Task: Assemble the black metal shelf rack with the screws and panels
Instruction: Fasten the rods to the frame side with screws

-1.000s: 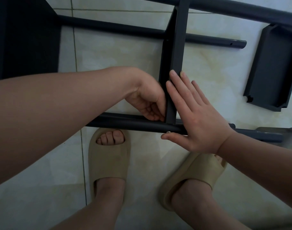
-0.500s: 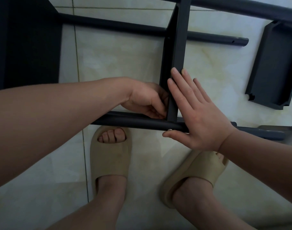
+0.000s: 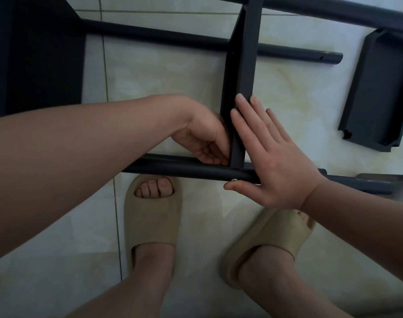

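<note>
The black rack lies on its side on the tiled floor. A narrow shelf panel [image 3: 248,65] stands edge-up between a far tube [image 3: 150,35] and the near tube [image 3: 184,169]. My right hand [image 3: 271,157] presses flat, fingers straight, against the panel's right face, its thumb under the near tube beside a small silver screw head [image 3: 234,179]. My left hand [image 3: 205,136] is on the panel's left side at the joint with the near tube, fingers curled; what they hold is hidden.
A loose black panel [image 3: 377,92] lies at the right. A large dark panel [image 3: 35,56] fills the upper left. Another tube [image 3: 333,10] crosses the top. My feet in beige slippers [image 3: 152,216] stand just under the near tube.
My left hand has shifted a little at the joint, fingers working at the panel's lower corner. My right hand has kept pressing the panel.
</note>
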